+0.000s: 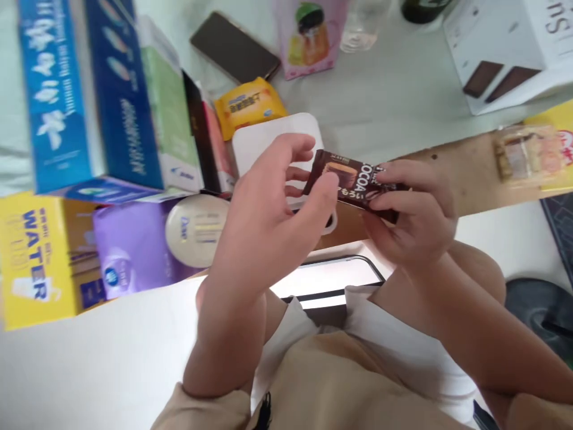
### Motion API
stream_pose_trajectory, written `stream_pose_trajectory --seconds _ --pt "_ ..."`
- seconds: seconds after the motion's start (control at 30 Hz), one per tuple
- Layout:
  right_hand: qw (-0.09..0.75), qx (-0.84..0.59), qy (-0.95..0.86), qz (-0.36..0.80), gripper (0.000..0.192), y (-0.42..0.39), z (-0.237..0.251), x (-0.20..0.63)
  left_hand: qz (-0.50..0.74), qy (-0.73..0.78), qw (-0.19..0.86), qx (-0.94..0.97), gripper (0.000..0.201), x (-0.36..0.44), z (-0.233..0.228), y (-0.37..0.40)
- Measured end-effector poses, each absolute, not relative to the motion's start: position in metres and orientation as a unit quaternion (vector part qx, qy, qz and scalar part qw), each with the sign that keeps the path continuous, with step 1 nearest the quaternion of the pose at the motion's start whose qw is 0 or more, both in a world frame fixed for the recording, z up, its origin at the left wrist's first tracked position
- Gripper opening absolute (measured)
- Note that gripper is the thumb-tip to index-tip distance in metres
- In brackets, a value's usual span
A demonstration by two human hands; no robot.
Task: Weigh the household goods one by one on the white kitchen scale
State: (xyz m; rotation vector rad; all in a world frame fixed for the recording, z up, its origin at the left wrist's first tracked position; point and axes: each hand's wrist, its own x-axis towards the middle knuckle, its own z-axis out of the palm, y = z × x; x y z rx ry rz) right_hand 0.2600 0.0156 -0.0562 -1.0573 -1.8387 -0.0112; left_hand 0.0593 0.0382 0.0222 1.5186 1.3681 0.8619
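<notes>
A small dark brown cocoa biscuit packet [347, 175] is held level in front of me, above the table edge. Around its right end my right hand [414, 212] is closed, with fingers over the printed front. My left hand [277, 209] has its thumb over the front of the left end, while its lower fingers reach partly behind that edge. Its index finger is raised off the packet. Beneath my left hand lies a white rounded case [257, 143], partly covered. Beside it are a yellow snack packet [248, 106] and a cream-coloured round Dove tin [197, 232].
Blue boxes [125, 119] and a green-white box [172, 131] stand at the left, near a purple pack [134, 251] and a yellow box [36, 263]. Behind are a phone [235, 48], a pink box [308, 36] and a white box [505, 60]. A tablet [331, 278] rests by my lap.
</notes>
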Motion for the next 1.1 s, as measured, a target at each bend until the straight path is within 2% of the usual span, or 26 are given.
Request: stream_pose_trajectory --seconds 0.07,0.2,0.4,0.47,0.57,0.67,0.73,0.87,0.93,1.0,1.1 --pt "0.463 -0.419 -0.781 0.020 0.018 0.026 -0.051 0.242 0.369 0.556 0.415 0.618 0.027 0.045 0.024 0.036" --pt "0.389 -0.403 -0.823 0.093 0.008 0.054 -0.044 0.221 0.422 0.568 0.327 0.626 0.017 0.023 0.030 0.031" --pt "0.327 -0.417 -0.836 0.142 0.009 0.081 -0.055 0.213 0.424 0.574 0.329 0.619 0.007 0.016 0.032 0.032" --pt "0.348 -0.390 -0.835 0.172 0.021 0.085 -0.061 0.215 0.411 0.588 0.315 0.621 0.009 0.017 0.032 0.034" --pt "0.476 -0.361 -0.781 0.183 0.040 0.089 -0.066 0.220 0.398 0.587 0.295 0.640 0.008 0.019 0.032 0.038" --pt "0.578 -0.372 -0.705 0.174 0.041 0.089 -0.069 0.222 0.391 0.556 0.312 0.664 0.022 0.020 0.031 0.043" --pt "0.585 -0.366 -0.699 0.186 0.041 0.088 -0.072 0.223 0.394 0.549 0.328 0.660 0.024 0.021 0.030 0.047" --pt "0.563 -0.340 -0.725 0.205 0.043 0.086 -0.078 0.227 0.418 0.567 0.388 0.594 0.010 0.026 0.024 0.049" --pt "0.561 -0.351 -0.720 0.210 0.043 0.085 -0.080 0.230 0.432 0.563 0.426 0.561 0.025 0.028 0.020 0.048" --pt "0.559 -0.363 -0.715 0.210 0.042 0.083 -0.081 0.232 0.445 0.549 0.441 0.554 0.029 0.028 0.017 0.046" --pt "0.542 -0.384 -0.716 0.214 0.044 0.077 -0.078 0.234 0.429 0.555 0.430 0.569 0.010 0.027 0.017 0.044"
